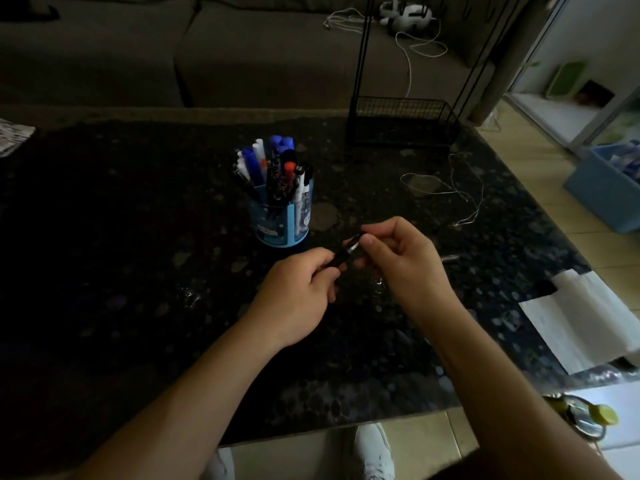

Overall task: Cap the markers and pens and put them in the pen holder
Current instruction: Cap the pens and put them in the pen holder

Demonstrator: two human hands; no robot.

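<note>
A dark pen [343, 257] with a silvery front section is held above the black speckled table [138, 254]. My left hand [298, 289] grips its barrel. My right hand [405, 261] pinches a small dark cap [360, 236] at the pen's tip end; whether the cap is seated I cannot tell. Behind the hands stands a blue round pen holder [282, 220], filled with several capped markers and pens in blue, white, red and black. A small grey object [449, 258], perhaps another pen part, lies on the table just right of my right hand.
A black wire rack [401, 123] stands at the table's back right, with a thin white cord [450, 192] lying in front of it. White paper [585, 320] lies at the right edge. A sofa runs behind the table. A blue bin [606, 188] sits on the floor.
</note>
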